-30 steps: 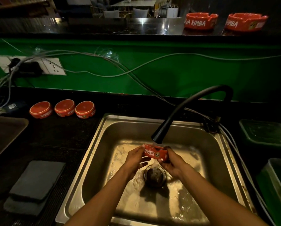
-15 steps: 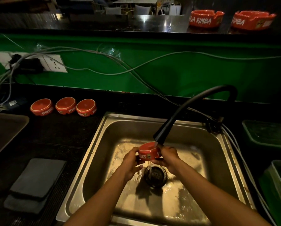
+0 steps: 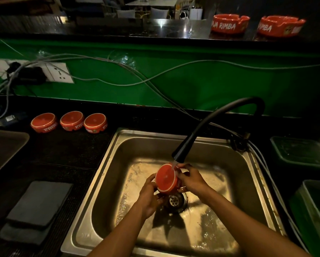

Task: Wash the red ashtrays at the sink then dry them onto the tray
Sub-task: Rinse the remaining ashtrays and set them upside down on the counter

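Red ashtray (image 3: 166,178) held between both hands, left hand (image 3: 150,195) and right hand (image 3: 191,180).

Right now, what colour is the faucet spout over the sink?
Matte black faucet spout, seen best in the head view.

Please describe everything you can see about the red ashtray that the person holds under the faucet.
The red ashtray is small and round, glossy like glazed ceramic or hard plastic, with a pale ring around its flat underside. It is tilted on edge so that this underside faces the camera; its hollow is hidden. The left hand grips its lower left edge and the right hand holds its right side. It hangs above the drain in the steel sink, and water from the black faucet strikes its upper edge.
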